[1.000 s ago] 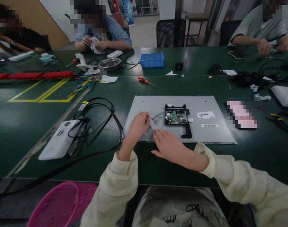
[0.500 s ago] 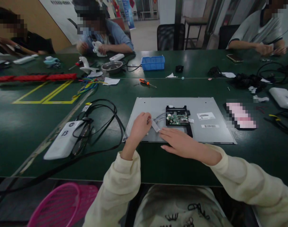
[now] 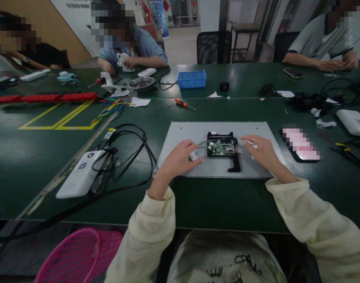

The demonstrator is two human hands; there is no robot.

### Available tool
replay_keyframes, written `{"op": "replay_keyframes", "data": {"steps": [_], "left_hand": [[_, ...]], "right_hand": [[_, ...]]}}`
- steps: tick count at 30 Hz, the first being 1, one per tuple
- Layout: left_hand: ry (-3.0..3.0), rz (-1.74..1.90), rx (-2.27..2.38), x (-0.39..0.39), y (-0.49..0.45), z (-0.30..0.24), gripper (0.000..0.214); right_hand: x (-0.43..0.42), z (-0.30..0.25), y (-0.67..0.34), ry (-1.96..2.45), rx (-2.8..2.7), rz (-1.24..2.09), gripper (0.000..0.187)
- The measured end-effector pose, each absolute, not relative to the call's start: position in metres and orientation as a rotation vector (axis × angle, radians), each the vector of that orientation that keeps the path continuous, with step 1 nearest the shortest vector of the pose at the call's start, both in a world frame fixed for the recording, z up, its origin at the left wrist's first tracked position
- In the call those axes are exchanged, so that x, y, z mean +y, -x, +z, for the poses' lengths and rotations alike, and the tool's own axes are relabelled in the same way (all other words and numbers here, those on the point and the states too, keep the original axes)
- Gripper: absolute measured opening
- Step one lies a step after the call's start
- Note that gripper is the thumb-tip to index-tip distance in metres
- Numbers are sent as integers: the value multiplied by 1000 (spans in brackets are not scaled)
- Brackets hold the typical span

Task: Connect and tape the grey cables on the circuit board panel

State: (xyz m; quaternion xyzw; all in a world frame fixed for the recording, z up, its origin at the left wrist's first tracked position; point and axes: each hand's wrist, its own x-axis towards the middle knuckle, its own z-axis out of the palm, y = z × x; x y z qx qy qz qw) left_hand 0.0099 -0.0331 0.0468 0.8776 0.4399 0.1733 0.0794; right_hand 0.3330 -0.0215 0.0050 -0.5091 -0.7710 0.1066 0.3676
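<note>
A flat grey metal panel [image 3: 180,131] lies on the green table in front of me. Mounted near its middle is a black frame [image 3: 234,167] with a green circuit board [image 3: 221,148]; thin cables [image 3: 202,145] run out to the left of the board. My left hand [image 3: 180,157] rests over the panel's left part, thumb and fingers apart around a small white strip [image 3: 193,156]. Over the panel's right part is my right hand [image 3: 262,152], its fingers loosely stretched above a white label, apparently holding nothing.
Left of the panel lie a white power bank [image 3: 82,173] and black cables [image 3: 144,137]. A phone [image 3: 300,145] is to the right. Farther back are an orange screwdriver [image 3: 181,103] and a blue basket [image 3: 191,79]. Several people sit opposite. A pink basket [image 3: 76,255] stands below the table edge.
My right hand has moved away from the white strip, rightward past the circuit board. My left hand has spread its fingers, which were pinching the strip's upper end.
</note>
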Motion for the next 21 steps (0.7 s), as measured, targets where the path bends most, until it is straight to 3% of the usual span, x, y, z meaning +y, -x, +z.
{"op": "replay_keyframes", "data": {"steps": [21], "left_hand": [[-2791, 225, 1321, -38, -15, 47, 18]], "right_hand": [[-33, 12, -328, 1251, -2219, 457, 15]]}}
